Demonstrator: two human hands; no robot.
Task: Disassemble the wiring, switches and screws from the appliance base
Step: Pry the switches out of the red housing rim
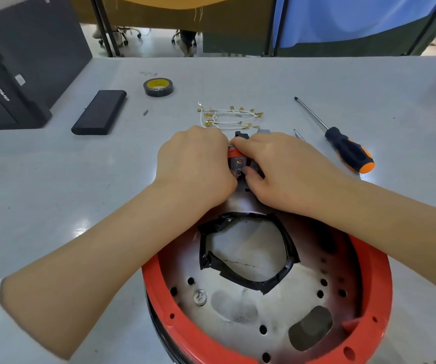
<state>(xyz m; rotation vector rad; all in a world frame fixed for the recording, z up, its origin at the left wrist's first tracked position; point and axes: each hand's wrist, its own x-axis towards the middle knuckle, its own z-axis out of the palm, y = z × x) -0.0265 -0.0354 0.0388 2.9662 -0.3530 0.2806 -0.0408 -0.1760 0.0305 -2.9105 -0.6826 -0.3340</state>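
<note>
Wiring harness (228, 117) already lies loose on the counter (54, 193) beyond you, while your left hand (196, 164) and right hand (277, 169) both pinch the switch (238, 162) at the appliance base (264, 298) far rim, so switch and remaining screws look left.

One appliance base (159, 285) sat at six o'clock; two hands, left hand (194, 164) and right hand (282, 169); one screwdriver (343, 143) at two o'clock; one tape roll (158, 86) at eleven.
</note>
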